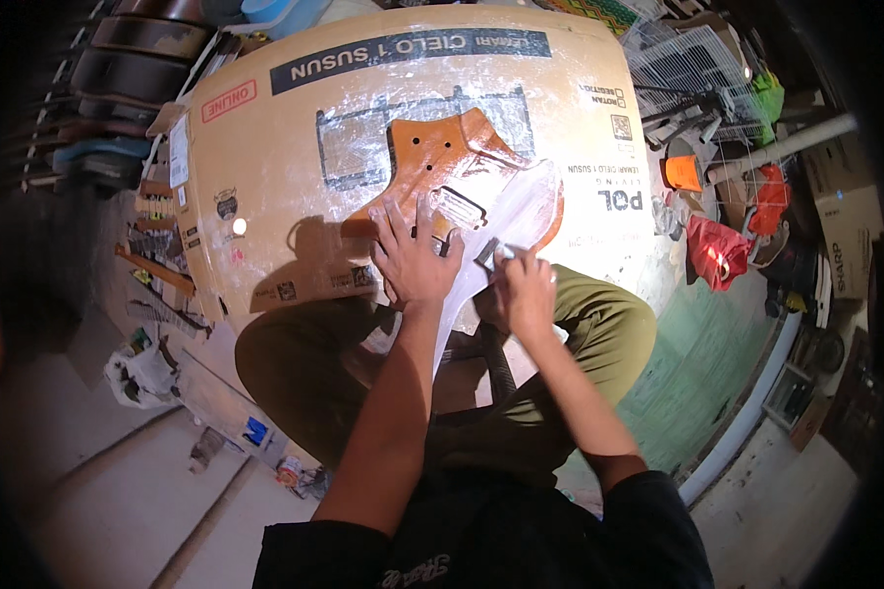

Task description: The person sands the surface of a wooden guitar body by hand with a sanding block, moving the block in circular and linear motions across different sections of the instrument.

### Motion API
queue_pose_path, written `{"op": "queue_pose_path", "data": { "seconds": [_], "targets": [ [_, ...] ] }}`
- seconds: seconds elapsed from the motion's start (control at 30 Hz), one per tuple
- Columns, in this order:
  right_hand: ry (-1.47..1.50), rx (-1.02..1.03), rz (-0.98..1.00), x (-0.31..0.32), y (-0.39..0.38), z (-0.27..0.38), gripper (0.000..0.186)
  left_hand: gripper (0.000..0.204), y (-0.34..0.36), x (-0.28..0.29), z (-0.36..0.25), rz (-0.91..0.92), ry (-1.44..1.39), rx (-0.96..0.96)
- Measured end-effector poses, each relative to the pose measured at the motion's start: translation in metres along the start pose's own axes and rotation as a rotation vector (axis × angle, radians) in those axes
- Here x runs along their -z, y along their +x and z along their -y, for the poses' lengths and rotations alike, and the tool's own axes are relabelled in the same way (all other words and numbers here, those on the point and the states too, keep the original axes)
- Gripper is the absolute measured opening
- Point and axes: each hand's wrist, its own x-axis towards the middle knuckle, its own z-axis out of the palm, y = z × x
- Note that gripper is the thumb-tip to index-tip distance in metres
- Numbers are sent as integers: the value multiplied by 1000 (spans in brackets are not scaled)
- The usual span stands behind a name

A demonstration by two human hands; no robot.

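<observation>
An orange-brown, glossy guitar body (432,142) with several holes and cutouts lies on a cardboard sheet (255,177), its right side coated in whitish dust that continues down toward my lap. My left hand (413,260) rests spread on its lower left part, fingertips beside a cutout. My right hand (525,294) is closed round a small dark block (490,253) with something pale at its top, against the dusty area right of my left hand. The underside of my right fingers is hidden.
My bent knees flank the work. Stacked dark curved items (118,88) stand back left, a wire rack (678,74) back right. An orange cup (682,173), a red bag (709,250) and pipes crowd the right. A white bag (142,373) lies lower left.
</observation>
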Motion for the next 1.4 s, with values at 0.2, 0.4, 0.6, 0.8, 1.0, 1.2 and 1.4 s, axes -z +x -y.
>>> {"op": "queue_pose_path", "data": {
  "seconds": [0.2, 0.4, 0.6, 0.8, 1.0, 1.2, 1.4],
  "targets": [
    [-2, -296, -66, 18, 60, -27, 31, 79, -2, -13, 0, -80, 8, -19],
    [92, -39, 89, 19, 21, -9, 29, 80, 2, -11, 6, -154, 80, -104],
    [85, -328, 13, 5, 36, -12, 30, 71, 4, -20, 10, -245, 77, -146],
    [36, -258, 103, 17, 44, -31, 29, 65, 2, -26, 15, -241, -74, -184],
    [103, -185, 23, 4, 1, 7, 33, 70, -4, -8, 3, -173, -58, -137],
    [95, -338, -6, 26, 63, -48, 30, 70, -3, -15, 2, -178, -24, -114],
    [118, 53, 35, 9, -3, -2, 28, 67, 0, -7, 5, -231, -69, -203]
  ]
}}
